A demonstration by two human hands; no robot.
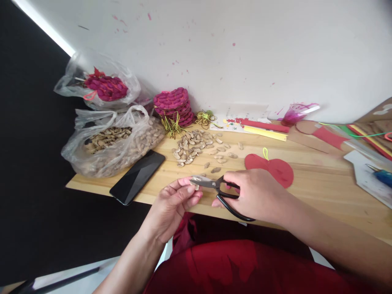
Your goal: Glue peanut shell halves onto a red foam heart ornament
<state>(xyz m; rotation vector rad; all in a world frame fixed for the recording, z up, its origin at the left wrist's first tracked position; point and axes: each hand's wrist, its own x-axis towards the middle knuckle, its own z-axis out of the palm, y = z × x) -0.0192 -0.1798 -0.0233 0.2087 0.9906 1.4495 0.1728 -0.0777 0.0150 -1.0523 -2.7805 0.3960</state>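
Near the table's front edge, my left hand (176,200) pinches a peanut shell (195,184) between thumb and fingers. My right hand (254,192) is closed around the black handles of a pair of scissors (216,184). The scissor blades point left and lie at the shell, partly overlapping it. Just behind my hands, a pile of peanut shells (191,143) spreads over the wood, with several loose ones to its right. A red apple-shaped cutout (280,168) with a yellow-green loop lies beyond my right hand, which covers its lower edge.
A dark phone (137,176) lies left of my hands. Behind it stand a plastic bag of peanut shells (116,143) and another bag (72,79) with purple pieces. Purple stacked pieces (174,104), yellow strips (266,133) and a cup (295,114) line the wall. A glue gun (382,176) is at right.
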